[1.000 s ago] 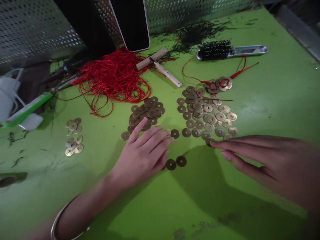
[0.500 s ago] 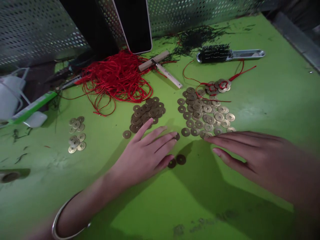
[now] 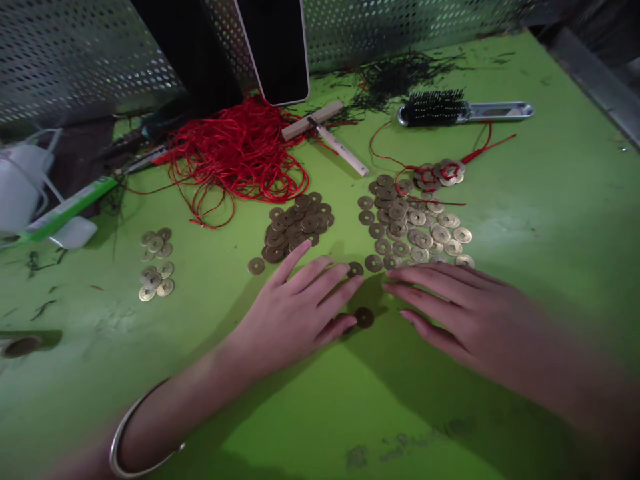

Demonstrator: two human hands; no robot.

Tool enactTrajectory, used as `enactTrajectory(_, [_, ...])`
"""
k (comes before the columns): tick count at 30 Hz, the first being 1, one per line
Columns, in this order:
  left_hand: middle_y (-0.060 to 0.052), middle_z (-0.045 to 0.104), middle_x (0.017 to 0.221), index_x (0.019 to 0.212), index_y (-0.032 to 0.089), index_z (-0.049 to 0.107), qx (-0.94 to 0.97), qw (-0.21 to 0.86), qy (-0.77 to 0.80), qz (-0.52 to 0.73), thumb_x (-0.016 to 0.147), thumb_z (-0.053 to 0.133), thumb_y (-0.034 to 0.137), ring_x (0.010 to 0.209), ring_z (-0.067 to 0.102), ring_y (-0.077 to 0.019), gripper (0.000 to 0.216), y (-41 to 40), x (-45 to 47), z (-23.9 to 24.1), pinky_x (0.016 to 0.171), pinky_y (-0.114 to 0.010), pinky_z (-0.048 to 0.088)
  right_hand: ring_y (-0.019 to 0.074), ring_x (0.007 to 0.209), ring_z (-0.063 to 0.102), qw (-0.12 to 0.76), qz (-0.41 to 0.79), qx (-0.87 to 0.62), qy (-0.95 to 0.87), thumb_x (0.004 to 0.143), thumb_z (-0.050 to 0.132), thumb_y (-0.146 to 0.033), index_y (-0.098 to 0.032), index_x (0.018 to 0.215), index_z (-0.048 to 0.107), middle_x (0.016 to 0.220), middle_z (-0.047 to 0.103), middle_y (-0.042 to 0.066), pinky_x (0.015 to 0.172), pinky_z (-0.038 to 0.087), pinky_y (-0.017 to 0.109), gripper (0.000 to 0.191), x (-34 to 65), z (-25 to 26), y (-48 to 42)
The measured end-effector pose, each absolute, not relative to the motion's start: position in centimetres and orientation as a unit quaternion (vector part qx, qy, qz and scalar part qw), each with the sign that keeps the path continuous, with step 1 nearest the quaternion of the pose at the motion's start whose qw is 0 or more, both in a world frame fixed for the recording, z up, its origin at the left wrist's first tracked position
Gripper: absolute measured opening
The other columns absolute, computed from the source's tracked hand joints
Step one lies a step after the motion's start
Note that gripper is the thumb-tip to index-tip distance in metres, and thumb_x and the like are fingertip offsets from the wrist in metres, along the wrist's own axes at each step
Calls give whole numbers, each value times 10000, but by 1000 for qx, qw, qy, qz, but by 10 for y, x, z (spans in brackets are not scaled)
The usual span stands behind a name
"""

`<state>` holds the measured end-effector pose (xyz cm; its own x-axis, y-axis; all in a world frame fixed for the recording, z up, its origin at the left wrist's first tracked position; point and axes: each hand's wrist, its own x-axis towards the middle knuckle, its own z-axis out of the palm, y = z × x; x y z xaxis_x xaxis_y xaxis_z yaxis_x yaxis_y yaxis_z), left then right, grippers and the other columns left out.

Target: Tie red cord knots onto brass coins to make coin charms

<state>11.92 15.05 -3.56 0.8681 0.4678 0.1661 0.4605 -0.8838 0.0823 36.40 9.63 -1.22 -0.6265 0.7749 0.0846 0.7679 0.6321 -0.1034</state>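
My left hand [image 3: 295, 307] lies flat on the green table [image 3: 550, 220], fingers stretched out, its tips by a loose brass coin [image 3: 364, 317] and another coin [image 3: 355, 269]. My right hand [image 3: 450, 310] hovers low beside it, fingers spread and empty, its tips near the lower edge of the right coin spread [image 3: 417, 223]. A darker coin pile [image 3: 295, 227] lies just beyond my left fingers. A silver bangle [image 3: 125, 433] circles my left wrist.
A red cord tangle [image 3: 235, 153] lies at the back, with wooden sticks [image 3: 327, 130], a black brush [image 3: 450, 107], coins strung on red cord [image 3: 440, 172] and a dark tablet [image 3: 280, 47]. A small coin group [image 3: 156, 263] lies at the left. A perforated metal wall stands behind.
My right hand has slid left toward my left hand, covering the lower coins of the right spread. My left hand shifted slightly over one of the two loose coins.
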Motion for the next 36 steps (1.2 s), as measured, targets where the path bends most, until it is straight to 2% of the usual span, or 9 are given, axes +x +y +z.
enactTrajectory(8, [-44, 600, 1291, 1197, 166, 584, 961, 39, 257, 92, 956, 432, 414, 1207, 525, -218, 378, 151, 119, -33, 1156, -501, 295, 235, 1046, 626, 63, 22, -431, -900, 983, 317, -213, -136, 1164, 650, 1173, 670, 83, 877, 533, 400, 387, 364, -13, 96])
enactTrajectory(13, [-53, 620, 1257, 1257, 156, 548, 964, 36, 251, 83, 969, 379, 433, 1167, 551, -219, 434, 148, 121, -35, 1140, -514, 316, 226, 1053, 623, 58, 20, -429, -901, 983, 305, -204, -129, 1171, 643, 1180, 666, 93, 886, 523, 382, 395, 363, -12, 96])
enactTrajectory(20, [-32, 486, 1415, 1369, 154, 433, 970, 31, 234, 65, 980, 316, 465, 1326, 412, -214, 511, 151, 127, -36, 1185, -515, 226, 240, 1057, 610, 60, 12, -429, -901, 966, 388, -220, -106, 1266, 574, 1222, 643, 97, 881, 532, 411, 371, 358, -18, 96])
enactTrajectory(25, [-114, 443, 1439, 1388, 89, 403, 938, -7, 345, 42, 974, 297, 477, 1354, 370, -296, 578, 171, 119, -33, 1163, -599, 211, 238, 1060, 611, 58, 13, -429, -902, 959, 414, -209, -115, 1275, 564, 1225, 643, 90, 882, 541, 419, 362, 359, -22, 95])
enactTrajectory(28, [-98, 452, 1433, 1386, 99, 409, 941, -10, 337, 32, 979, 274, 479, 1360, 363, -292, 573, 172, 117, -34, 1169, -613, 163, 234, 1087, 599, 62, 19, -432, -900, 957, 425, -204, -125, 1272, 568, 1235, 637, 82, 908, 531, 426, 355, 360, -24, 94])
enactTrajectory(30, [-72, 454, 1433, 1375, 125, 428, 955, -3, 297, 30, 987, 242, 480, 1354, 378, -259, 558, 163, 117, -35, 1190, -578, 93, 233, 1093, 595, 68, 20, -430, -900, 958, 428, -207, -126, 1269, 571, 1231, 639, 80, 920, 526, 431, 352, 360, -25, 94])
enactTrajectory(33, [-36, 464, 1428, 1374, 151, 432, 966, 9, 256, 33, 982, 256, 506, 1347, 390, -202, 557, 147, 117, -33, 1209, -462, -37, 234, 1079, 599, 74, 12, -428, -901, 967, 407, -217, -120, 1255, 583, 1210, 649, 81, 912, 528, 430, 352, 360, -26, 94])
enactTrajectory(36, [-22, 461, 1431, 1375, 154, 429, 967, 15, 250, 47, 972, 305, 515, 1336, 403, -178, 556, 138, 114, -29, 1212, -399, -49, 230, 1080, 595, 75, 8, -432, -899, 972, 398, -229, -122, 1252, 587, 1213, 648, 74, 914, 523, 416, 354, 359, -26, 94])
